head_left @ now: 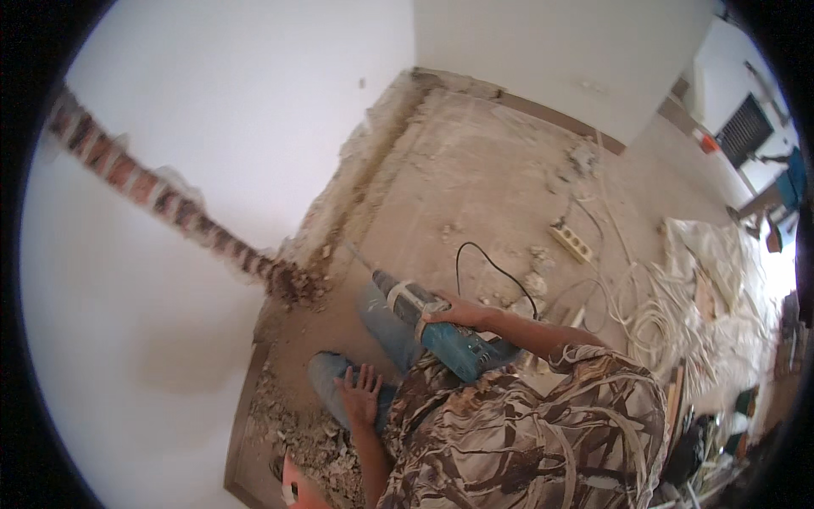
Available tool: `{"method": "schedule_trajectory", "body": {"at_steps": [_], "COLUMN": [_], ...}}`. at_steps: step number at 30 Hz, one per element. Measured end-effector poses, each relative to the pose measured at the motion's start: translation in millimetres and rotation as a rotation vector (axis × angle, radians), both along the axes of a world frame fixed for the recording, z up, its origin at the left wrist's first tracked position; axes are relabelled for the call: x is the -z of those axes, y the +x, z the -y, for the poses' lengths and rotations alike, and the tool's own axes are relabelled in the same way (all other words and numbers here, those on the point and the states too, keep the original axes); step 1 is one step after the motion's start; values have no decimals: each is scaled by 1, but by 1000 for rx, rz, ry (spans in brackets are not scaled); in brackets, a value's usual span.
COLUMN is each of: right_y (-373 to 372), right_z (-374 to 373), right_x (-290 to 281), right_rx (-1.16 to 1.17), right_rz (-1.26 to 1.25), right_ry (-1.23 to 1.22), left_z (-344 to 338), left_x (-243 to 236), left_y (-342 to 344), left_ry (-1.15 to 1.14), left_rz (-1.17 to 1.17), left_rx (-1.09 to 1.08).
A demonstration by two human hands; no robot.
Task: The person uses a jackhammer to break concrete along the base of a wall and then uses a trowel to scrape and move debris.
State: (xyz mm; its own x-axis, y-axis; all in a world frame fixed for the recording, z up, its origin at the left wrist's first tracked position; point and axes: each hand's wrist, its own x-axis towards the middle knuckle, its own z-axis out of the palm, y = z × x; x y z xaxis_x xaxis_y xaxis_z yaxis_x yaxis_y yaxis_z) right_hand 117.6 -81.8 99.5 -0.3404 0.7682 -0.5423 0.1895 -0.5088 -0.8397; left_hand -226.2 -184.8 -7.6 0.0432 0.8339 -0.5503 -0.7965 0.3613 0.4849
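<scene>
A teal and dark grey rotary hammer [454,345] lies across my lap, its long bit [359,256] pointing forward and left toward the foot of the wall. My right hand [458,311] grips the tool's body from above. Fingers spread, my left hand [360,394] rests on my jeans at the left knee and holds nothing. From the tool's side a black cord [500,265] loops out over the floor. Ahead of the bit, broken brick rubble [295,284] is heaped where the cut in the wall meets the floor.
A chased channel [153,188] bares red brick in the white wall. A trench [365,182] follows the wall's foot. To the right are a power strip [572,243], coiled cable [653,327] and plastic sheeting [712,263]. Rubble [318,450] lies at my left; another person [784,187] stands far right.
</scene>
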Motion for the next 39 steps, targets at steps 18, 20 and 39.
{"method": "schedule_trajectory", "body": {"at_steps": [18, 20, 39], "right_y": [136, 136, 221], "right_z": [116, 127, 168], "right_x": [142, 171, 156], "right_rx": [739, 730, 912], "right_rz": [485, 538, 1116], "right_ry": [56, 12, -206], "left_z": [-91, -126, -243], "left_x": [-40, -87, -456], "left_y": [-182, -233, -258], "left_ry": [126, 207, 679], "left_rz": [-1018, -1202, -2501], "left_rx": [122, 14, -610]}}
